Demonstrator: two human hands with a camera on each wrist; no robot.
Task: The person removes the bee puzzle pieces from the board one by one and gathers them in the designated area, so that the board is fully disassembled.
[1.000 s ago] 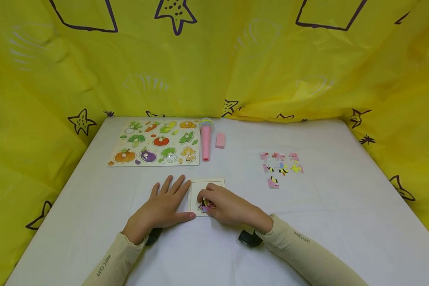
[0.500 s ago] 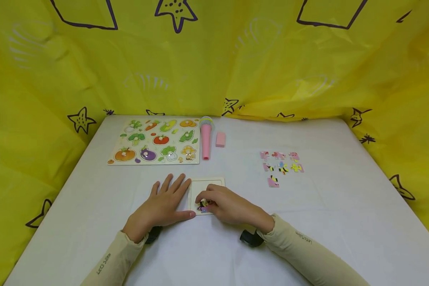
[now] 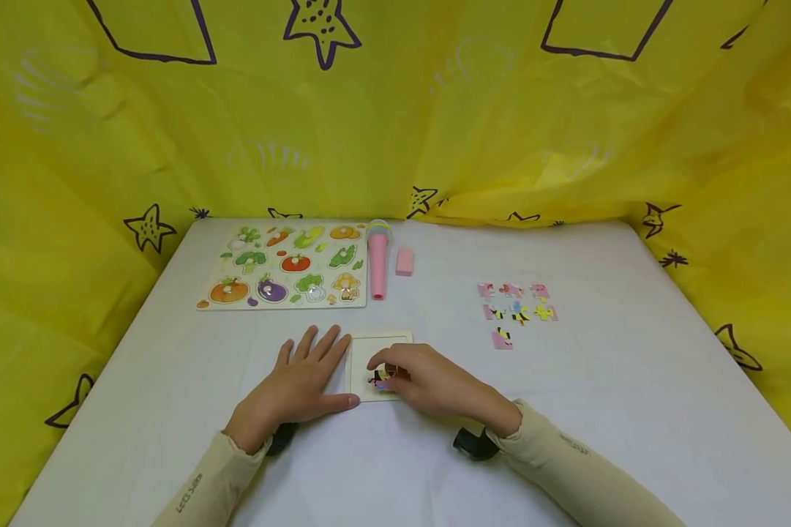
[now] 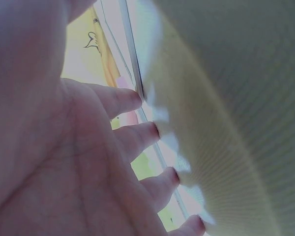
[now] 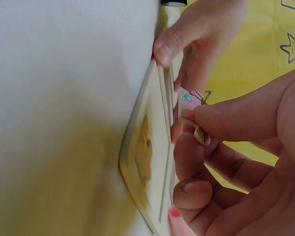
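My right hand pinches a small pink, black and yellow jigsaw piece between thumb and fingers. It holds the piece over a shallow, pale square puzzle frame, near the front of its interior. My left hand lies with fingers spread, its thumb and index fingertips at the frame's left edge. In the right wrist view, a blurred orange-brown patch shows inside the frame; whether it is a piece or a reflection is unclear. Several loose jigsaw pieces lie in rough rows to the right.
A vegetable knob puzzle board lies at the back left. Beside it are a pink toy microphone and a small pink block. A yellow curtain hangs behind the white-covered table.
My right hand has shifted slightly right with its wrist drawn back, still pinching the jigsaw piece. The left hand stays in place, and the loose pieces have not moved.
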